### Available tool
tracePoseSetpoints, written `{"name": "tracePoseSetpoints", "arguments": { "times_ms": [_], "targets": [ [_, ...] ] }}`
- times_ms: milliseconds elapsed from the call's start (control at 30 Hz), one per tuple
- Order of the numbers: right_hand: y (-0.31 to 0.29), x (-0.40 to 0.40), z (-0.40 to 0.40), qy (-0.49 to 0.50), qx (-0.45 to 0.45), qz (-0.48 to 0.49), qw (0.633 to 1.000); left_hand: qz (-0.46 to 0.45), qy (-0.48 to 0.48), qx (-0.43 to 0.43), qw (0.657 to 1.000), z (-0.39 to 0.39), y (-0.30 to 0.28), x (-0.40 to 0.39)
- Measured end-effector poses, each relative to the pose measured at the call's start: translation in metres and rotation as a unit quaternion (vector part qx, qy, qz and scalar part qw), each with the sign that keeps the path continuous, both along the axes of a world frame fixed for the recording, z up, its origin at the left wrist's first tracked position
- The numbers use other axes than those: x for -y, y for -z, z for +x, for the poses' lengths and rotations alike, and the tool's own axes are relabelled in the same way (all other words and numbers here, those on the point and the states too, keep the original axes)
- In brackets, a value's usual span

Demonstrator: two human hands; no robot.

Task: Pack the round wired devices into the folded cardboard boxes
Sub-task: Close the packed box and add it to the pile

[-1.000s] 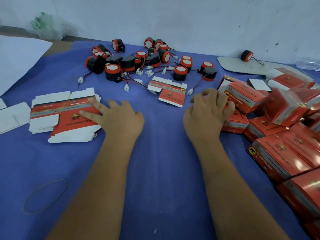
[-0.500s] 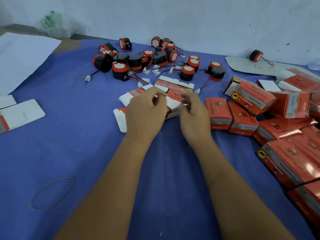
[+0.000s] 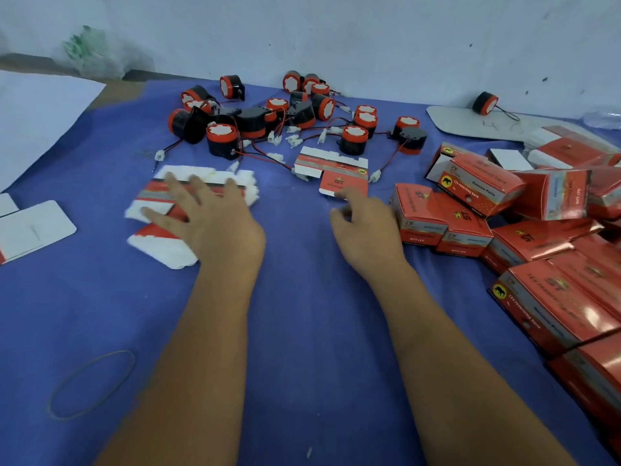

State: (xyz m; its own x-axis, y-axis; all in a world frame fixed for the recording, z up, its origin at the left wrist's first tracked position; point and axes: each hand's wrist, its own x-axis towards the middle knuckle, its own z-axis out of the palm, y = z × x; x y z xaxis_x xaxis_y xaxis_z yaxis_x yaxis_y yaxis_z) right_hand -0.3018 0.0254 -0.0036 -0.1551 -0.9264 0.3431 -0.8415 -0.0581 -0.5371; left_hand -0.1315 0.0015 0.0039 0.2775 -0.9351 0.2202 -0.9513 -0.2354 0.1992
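Blue table (image 3: 302,331): round wired devices (image 3: 289,119) clustered at far edge; folded boxes (image 3: 504,230) piled along right edge. Left hand (image 3: 215,223), fingers spread, rests on flat box stack (image 3: 161,243). Right hand (image 3: 366,230), fingers loosely curled, touches single flat box (image 3: 339,173). Rubber band (image 3: 92,385) near left corner.

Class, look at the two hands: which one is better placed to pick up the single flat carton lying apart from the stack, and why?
Probably the right hand: its fingertips sit at the single flat carton's near edge, while the left hand rests spread on the stack of flat cartons.
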Motion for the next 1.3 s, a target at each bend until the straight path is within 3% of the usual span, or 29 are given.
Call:
{"name": "tracePoseSetpoints", "arguments": {
  "times_ms": [100, 167, 233, 300, 433, 500, 533, 633, 733, 800, 867, 967, 1000, 1100, 1167, 1200, 1233, 1300],
  "targets": [
    [-0.001, 0.001, -0.003, -0.004, 0.025, -0.031, 0.999, -0.153, 0.000, -0.043, 0.987, 0.010, -0.003, 0.000],
    [0.000, 0.004, -0.003, -0.032, -0.018, 0.060, 0.998, -0.245, 0.088, -0.085, 0.962, 0.001, -0.004, -0.002],
    [0.002, 0.007, -0.002, -0.040, -0.101, 0.146, 0.983, -0.227, 0.194, -0.151, 0.942, -0.017, -0.003, -0.004],
    [0.004, 0.007, -0.001, -0.042, -0.151, 0.135, 0.978, -0.159, 0.242, -0.213, 0.933, -0.029, 0.003, -0.004],
    [-0.001, -0.004, -0.002, -0.075, 0.024, -0.072, 0.994, -0.120, 0.216, -0.296, 0.923, -0.025, 0.008, 0.003],
    [0.001, -0.001, -0.003, -0.064, 0.010, -0.067, 0.996, -0.113, 0.210, -0.320, 0.917, -0.024, 0.007, 0.005],
    [0.003, 0.002, -0.003, -0.056, -0.010, -0.021, 0.998, -0.106, 0.213, -0.328, 0.914, -0.025, 0.008, 0.005],
    [0.005, 0.014, -0.003, -0.028, -0.042, 0.129, 0.990, -0.072, 0.225, -0.329, 0.914, -0.028, 0.010, 0.005],
    [0.003, 0.022, -0.001, -0.016, -0.096, 0.178, 0.979, -0.062, 0.226, -0.331, 0.914, -0.027, 0.010, 0.007],
    [-0.001, 0.017, 0.002, -0.012, -0.124, 0.147, 0.981, -0.066, 0.222, -0.338, 0.912, -0.025, 0.010, 0.008],
    [-0.004, 0.002, 0.005, -0.035, -0.102, 0.034, 0.994, -0.075, 0.216, -0.362, 0.904, -0.025, 0.010, 0.009],
    [-0.005, -0.025, 0.013, -0.075, 0.071, -0.038, 0.994, -0.076, 0.187, -0.376, 0.904, -0.024, 0.008, 0.011],
    [-0.005, -0.031, 0.016, -0.056, 0.085, -0.044, 0.994, -0.058, 0.180, -0.350, 0.917, -0.024, 0.008, 0.012],
    [-0.005, -0.035, 0.018, 0.079, -0.056, -0.050, 0.994, -0.011, 0.174, -0.193, 0.966, -0.027, 0.011, 0.009],
    [-0.002, -0.032, 0.019, 0.111, -0.151, 0.040, 0.981, -0.027, 0.161, -0.166, 0.972, -0.028, 0.011, 0.007],
    [-0.002, -0.031, 0.020, 0.097, -0.157, 0.060, 0.981, -0.041, 0.162, -0.172, 0.971, -0.028, 0.011, 0.007],
    [-0.003, -0.029, 0.022, 0.073, -0.123, 0.057, 0.988, -0.050, 0.169, -0.182, 0.967, -0.027, 0.010, 0.007],
    [-0.009, -0.027, 0.026, 0.041, 0.105, 0.023, 0.993, -0.055, 0.181, -0.243, 0.951, -0.026, 0.008, 0.007]
  ]
}}
